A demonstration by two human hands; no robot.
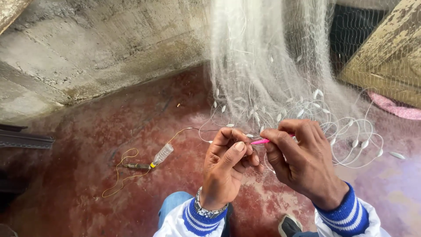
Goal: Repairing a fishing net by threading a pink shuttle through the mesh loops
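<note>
The right hand [302, 160] is pinching a pink netting needle [262, 141] in a closed grip, while the left hand [228, 160] is gripping the white fishing net [263, 66] hanging above the red floor [87, 197]. The mesh looks light, limp and snag-prone, best held at a strand.

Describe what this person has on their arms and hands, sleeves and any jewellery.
Both hands are bare, no gloves. The left hand has a silver metal-link wristwatch at the wrist. Each arm wears a white jacket sleeve ending in a blue ribbed cuff with thin white stripes.
</note>
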